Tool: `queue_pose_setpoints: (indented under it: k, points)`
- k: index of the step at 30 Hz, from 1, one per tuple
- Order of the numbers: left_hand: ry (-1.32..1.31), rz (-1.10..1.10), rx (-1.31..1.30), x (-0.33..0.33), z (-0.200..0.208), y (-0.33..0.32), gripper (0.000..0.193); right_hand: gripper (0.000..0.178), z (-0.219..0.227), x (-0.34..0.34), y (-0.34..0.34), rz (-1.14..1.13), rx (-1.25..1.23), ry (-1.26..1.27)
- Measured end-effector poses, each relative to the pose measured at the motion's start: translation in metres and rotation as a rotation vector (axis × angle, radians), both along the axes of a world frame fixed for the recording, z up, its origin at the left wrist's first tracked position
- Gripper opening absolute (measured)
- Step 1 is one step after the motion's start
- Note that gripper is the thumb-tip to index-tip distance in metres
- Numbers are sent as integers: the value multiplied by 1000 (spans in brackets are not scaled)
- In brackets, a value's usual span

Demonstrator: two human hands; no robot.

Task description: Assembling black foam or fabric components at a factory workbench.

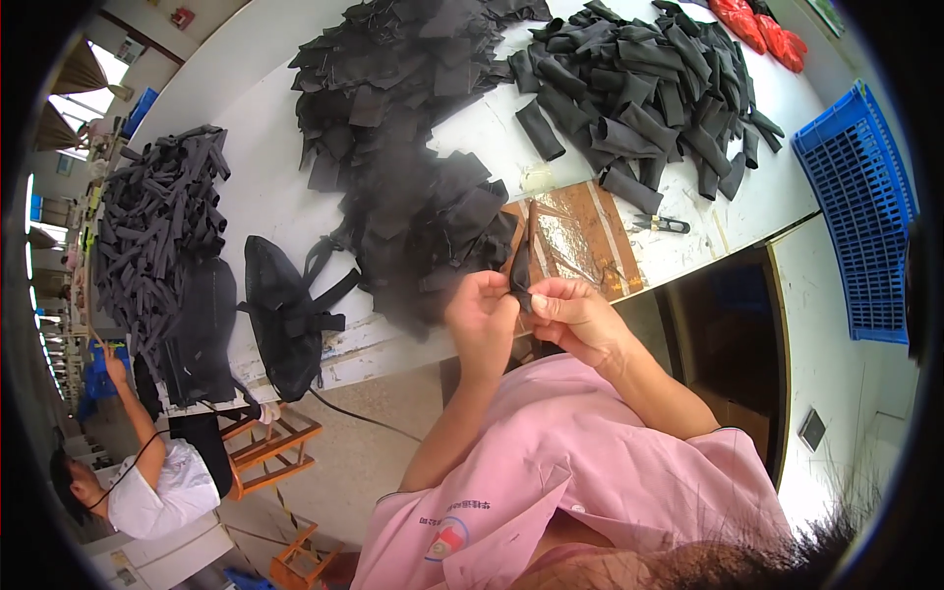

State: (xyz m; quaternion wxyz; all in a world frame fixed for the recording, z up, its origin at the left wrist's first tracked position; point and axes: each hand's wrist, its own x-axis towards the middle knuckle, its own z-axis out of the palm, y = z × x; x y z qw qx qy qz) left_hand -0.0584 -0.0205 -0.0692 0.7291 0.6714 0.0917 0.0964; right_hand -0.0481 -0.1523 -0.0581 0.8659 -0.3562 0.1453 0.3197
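Both my hands meet at the near edge of a white table [265,157]. My left hand [480,317] and my right hand [570,313] pinch a small black fabric piece [519,270] between their fingertips; it hangs folded between them. Just beyond my hands lies a heap of flat black fabric pieces [413,147]. Farther right is a pile of black fabric tubes [639,88]. My pink sleeves come in from the lower edge.
Small snips [661,224] lie on the table right of a brown patch [580,236]. A black bag [285,305] and another black strip pile [157,236] sit at left. A blue crate [865,216] stands at right. A person in white [147,482] works lower left.
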Motion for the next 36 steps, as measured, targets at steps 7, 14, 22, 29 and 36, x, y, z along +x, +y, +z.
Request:
queue_pose_setpoints:
  k: [7, 14, 22, 29, 36]
  points:
    - [28, -118, -395, -1, 12, 2, 25, 20, -3, 6, -2, 7, -96, -252]
    - [43, -752, -883, -5, 45, 11, 48, 13, 20, 7, -6, -30, 161, -472]
    - [-349, -60, 35, -3, 54, -13, 14, 14, 49, 20, -8, -142, -522, -1000]
    - [-380, -136, -130, 13, 67, -2, 12, 12, 75, 29, -7, -190, -667, -1113]
    - [-82, -587, -970, 34, 89, 13, 23, 26, 91, 59, -10, -16, -471, -815]
